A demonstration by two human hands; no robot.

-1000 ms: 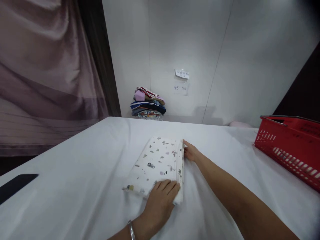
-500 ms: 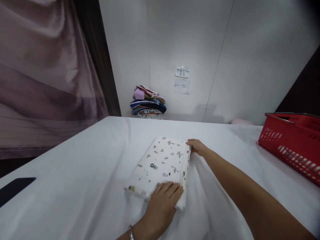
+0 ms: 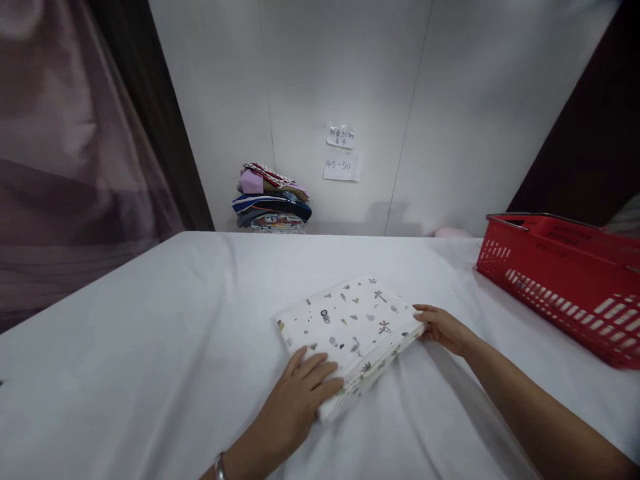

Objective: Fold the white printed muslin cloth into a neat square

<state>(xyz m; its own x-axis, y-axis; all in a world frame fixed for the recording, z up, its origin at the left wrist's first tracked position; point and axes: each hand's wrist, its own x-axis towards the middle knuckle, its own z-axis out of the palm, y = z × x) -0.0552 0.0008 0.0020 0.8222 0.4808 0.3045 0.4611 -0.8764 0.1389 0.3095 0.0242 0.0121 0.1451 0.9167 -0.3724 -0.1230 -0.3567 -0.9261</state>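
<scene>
A folded white cloth printed with small palms, birds and other figures lies slanted on the white-covered table. Its thick, layered edge faces me on the right. My left hand, with a silver bracelet at the wrist, grips the near corner. Several fingers rest on top, slightly apart; the thumb is hidden. At the right corner, my right hand pinches the layers, with fingers above and below the edge.
A red plastic basket stands on the table's right side. Several folded fabrics form a stack beyond the far edge, by the wall. Two paper notes hang there. A pinkish curtain hangs on the left.
The folded cloth has turned clockwise, its right corner swinging toward me and to the right with my right hand. My view has shifted right.
</scene>
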